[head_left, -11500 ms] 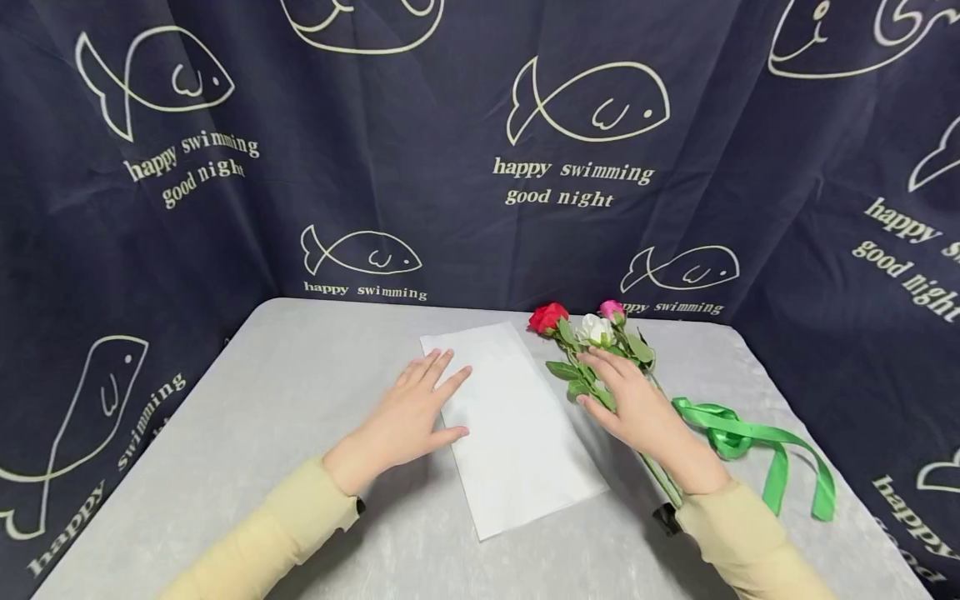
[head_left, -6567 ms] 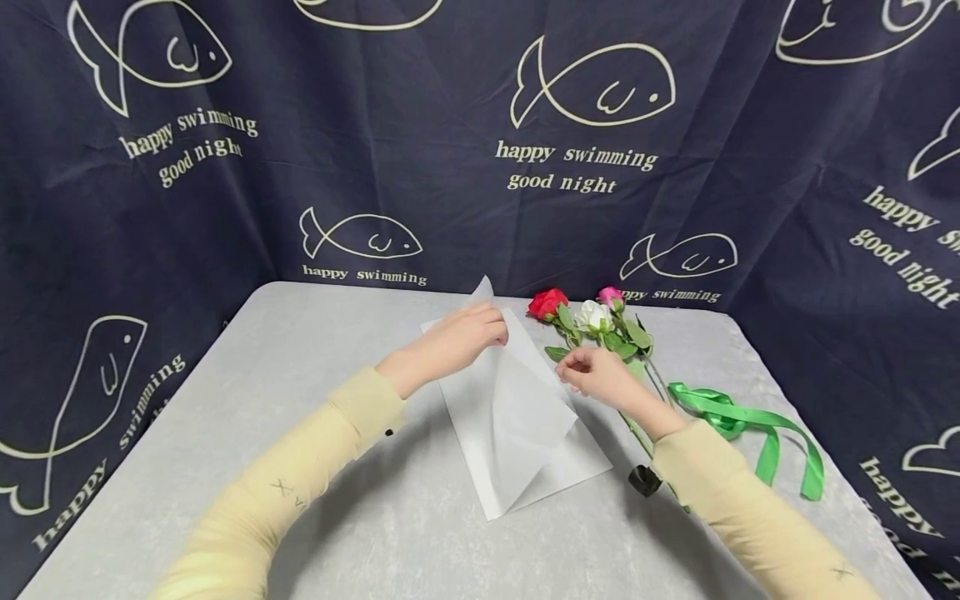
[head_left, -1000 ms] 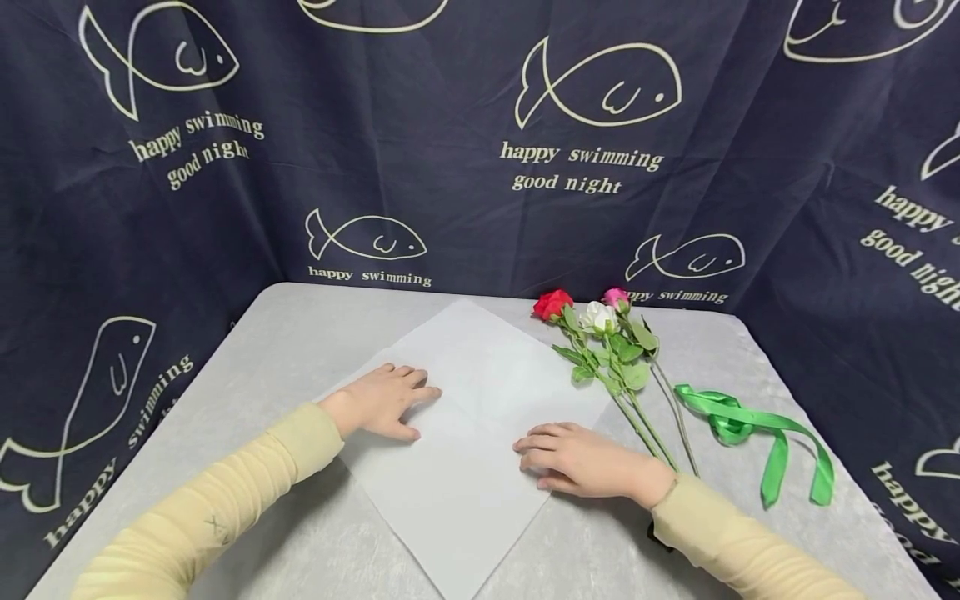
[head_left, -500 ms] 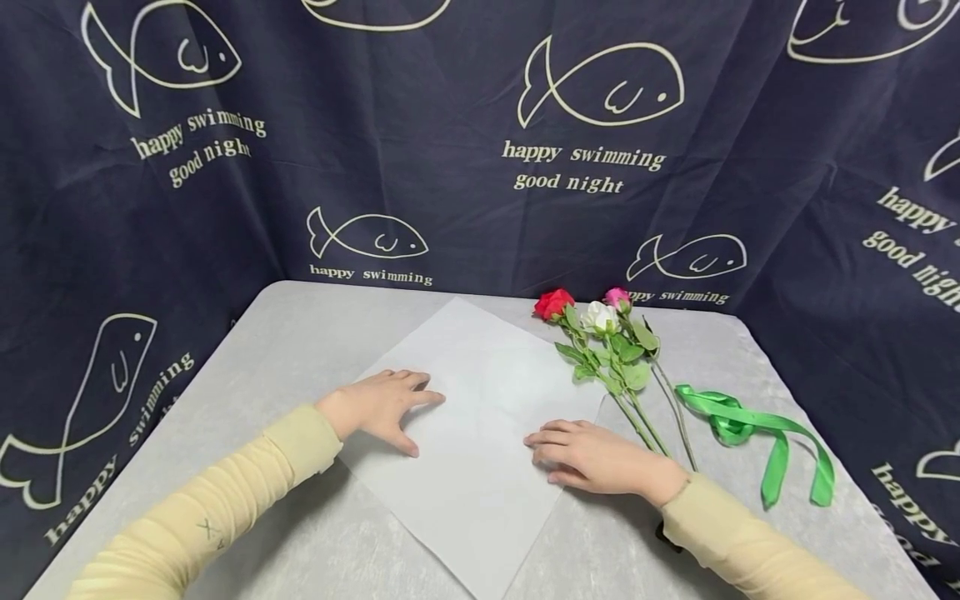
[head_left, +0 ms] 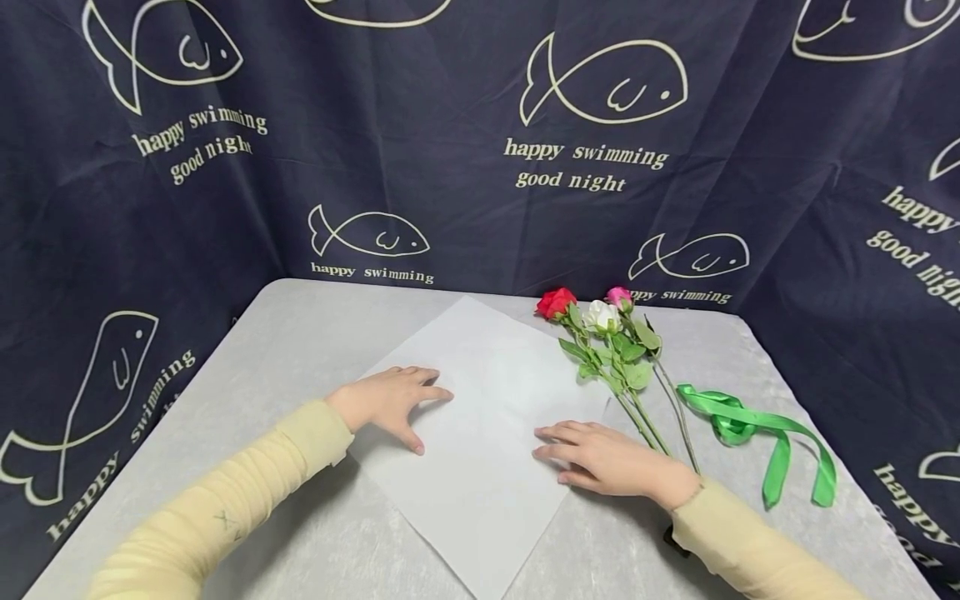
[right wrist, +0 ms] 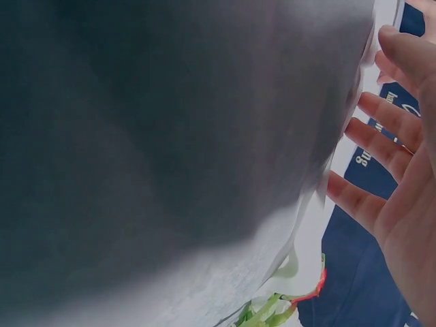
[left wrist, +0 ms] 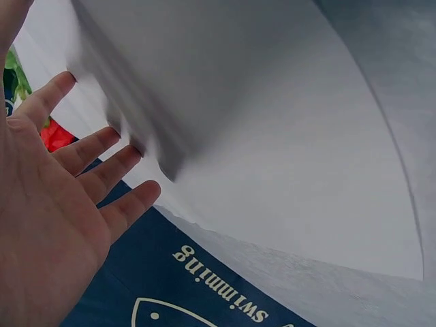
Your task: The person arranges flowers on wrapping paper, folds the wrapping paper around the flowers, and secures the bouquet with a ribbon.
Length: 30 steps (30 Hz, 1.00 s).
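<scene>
A white paper sheet [head_left: 480,500] lies spread on the table like a diamond, one corner toward the back and one toward the front. My left hand [head_left: 393,402] rests on its left part, fingers spread; the left wrist view shows the same hand [left wrist: 75,184] with fingertips touching the paper. On the right part rests my right hand [head_left: 611,458], its fingers extended and slightly bent. In the right wrist view, the fingertips of that hand [right wrist: 402,163] meet the sheet. Neither hand grips anything. The right forearm covers the lower ends of the flower stems.
Right of the paper lie a red rose [head_left: 556,303], a white rose [head_left: 602,317] and a pink rose [head_left: 619,298] with green leaves. A green ribbon [head_left: 731,417] lies loosely coiled further right. Dark blue curtain [head_left: 465,150] surrounds the grey table [head_left: 300,333].
The paper, folded narrow at first, has been opened out into a wide sheet. Over the last second, both hands have slid slightly right across it, and the sheet's front corner has shifted right.
</scene>
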### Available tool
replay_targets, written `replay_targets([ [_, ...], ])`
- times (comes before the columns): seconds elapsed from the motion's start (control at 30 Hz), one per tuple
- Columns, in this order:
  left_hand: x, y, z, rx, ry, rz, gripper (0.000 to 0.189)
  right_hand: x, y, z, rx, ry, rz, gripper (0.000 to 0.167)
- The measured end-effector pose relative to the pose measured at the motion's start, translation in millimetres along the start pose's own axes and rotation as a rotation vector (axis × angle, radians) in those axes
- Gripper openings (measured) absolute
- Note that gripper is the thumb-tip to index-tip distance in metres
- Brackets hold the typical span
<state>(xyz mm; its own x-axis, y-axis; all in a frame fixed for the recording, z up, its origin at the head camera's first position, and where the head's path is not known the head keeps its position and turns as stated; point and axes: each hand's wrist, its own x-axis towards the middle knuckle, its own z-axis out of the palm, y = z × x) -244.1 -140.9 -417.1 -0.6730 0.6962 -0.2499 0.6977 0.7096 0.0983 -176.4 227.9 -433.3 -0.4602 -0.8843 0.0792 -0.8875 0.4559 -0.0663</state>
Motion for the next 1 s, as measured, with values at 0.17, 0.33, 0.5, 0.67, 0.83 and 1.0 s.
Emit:
replay_targets([
  [0.17,5.0,2.6,-3.8,-0.04,-0.002,0.015,0.092,-4.2,0.2,0.6,0.006,0.017,0.006,0.043],
  [0.33,12.1,2.7,-6.3,-0.028,-0.003,0.03,0.093,-7.2,-0.2,0.6,0.003,0.021,0.013,0.043],
  [0.5,18.5,1.7,-8.0,-0.019,-0.012,0.034,0.093,-8.4,-2.3,-1.0,0.021,0.016,0.035,0.042],
  [0.67,20.0,2.2,-12.1,-0.035,-0.01,0.047,0.092,-9.9,-3.4,1.1,0.016,0.021,0.05,0.042],
  [0.83,18.9,2.4,-11.5,-0.023,-0.011,0.036,0.091,-10.2,-6.4,1.9,0.018,0.001,0.078,0.043],
  [1.0,12.0,1.9,-6.3,-0.004,0.016,0.039,0.083,-7.5,-10.0,1.6,0.021,-0.014,0.101,0.043],
])
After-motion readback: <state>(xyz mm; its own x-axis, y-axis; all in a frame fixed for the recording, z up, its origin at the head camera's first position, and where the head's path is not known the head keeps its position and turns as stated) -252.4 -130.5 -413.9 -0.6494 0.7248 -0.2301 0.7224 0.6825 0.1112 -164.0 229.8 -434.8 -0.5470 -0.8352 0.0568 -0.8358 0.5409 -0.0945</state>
